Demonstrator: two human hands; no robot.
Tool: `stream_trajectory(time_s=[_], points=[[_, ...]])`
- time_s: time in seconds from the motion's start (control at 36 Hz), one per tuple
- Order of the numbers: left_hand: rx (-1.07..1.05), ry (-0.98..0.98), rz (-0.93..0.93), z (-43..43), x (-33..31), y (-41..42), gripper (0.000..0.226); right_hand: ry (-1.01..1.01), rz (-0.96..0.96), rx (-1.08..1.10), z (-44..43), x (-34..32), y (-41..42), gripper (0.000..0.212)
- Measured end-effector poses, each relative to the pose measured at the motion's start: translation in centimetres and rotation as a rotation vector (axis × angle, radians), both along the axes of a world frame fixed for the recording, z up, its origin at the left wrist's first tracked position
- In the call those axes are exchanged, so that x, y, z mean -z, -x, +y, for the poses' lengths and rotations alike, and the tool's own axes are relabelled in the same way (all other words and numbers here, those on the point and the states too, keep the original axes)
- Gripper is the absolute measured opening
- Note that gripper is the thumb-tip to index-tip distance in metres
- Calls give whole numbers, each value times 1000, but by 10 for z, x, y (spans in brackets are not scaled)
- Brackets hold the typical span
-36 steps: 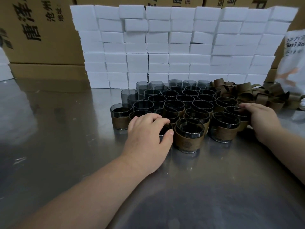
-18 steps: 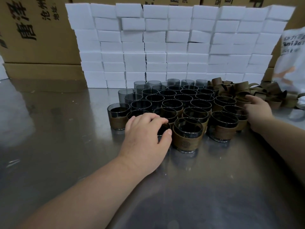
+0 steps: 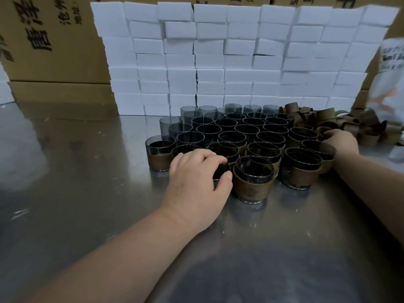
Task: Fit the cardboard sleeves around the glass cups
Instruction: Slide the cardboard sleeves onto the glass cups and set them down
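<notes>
A cluster of dark glass cups (image 3: 231,127) stands on the steel table (image 3: 87,193); the front ones, like the sleeved cup (image 3: 253,180), wear brown cardboard sleeves. My left hand (image 3: 196,182) grips a cup (image 3: 219,171) at the front of the cluster, fingers curled over its rim and thumb on its side; most of that cup is hidden. My right hand (image 3: 341,143) reaches into the pile of loose brown sleeves (image 3: 332,121) at the right, its fingers curled around one sleeve (image 3: 322,130).
A wall of white boxes (image 3: 240,62) rises behind the cups. Large cardboard cartons (image 3: 50,40) stand at the back left. A white bag (image 3: 391,84) leans at the far right.
My right hand has moved away from the sleeved cups, back and right into the sleeve pile. My left hand has stayed on its cup.
</notes>
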State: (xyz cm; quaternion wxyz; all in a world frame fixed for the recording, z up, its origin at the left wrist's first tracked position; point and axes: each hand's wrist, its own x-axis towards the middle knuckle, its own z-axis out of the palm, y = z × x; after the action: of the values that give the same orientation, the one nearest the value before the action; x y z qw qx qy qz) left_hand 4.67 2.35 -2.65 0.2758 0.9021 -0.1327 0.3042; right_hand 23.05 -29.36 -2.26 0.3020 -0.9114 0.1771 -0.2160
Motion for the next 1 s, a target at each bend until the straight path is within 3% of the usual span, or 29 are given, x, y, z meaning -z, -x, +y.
stream_trajectory(time_s=[0.22, 0.44, 0.61, 0.78, 0.89, 1.0], points=[[-2, -12, -21, 1, 1, -1, 31, -221, -172, 9, 5, 1, 11, 35], [-1, -13, -13, -1, 0, -1, 45, -737, -417, 6, 4, 1, 17, 18], [4, -7, -12, 0, 0, -1, 44, -789, -418, -52, 11, 0, 21, 19], [-6, -17, -8, 0, 0, -1, 44, -1008, -452, 0, 15, -16, 28, 18], [-5, -17, -11, 0, 0, -1, 44, -844, -496, -44, 28, -41, 36, 33], [-4, -14, -10, 0, 0, -2, 45, -356, -517, -297, 58, -67, 50, 49]])
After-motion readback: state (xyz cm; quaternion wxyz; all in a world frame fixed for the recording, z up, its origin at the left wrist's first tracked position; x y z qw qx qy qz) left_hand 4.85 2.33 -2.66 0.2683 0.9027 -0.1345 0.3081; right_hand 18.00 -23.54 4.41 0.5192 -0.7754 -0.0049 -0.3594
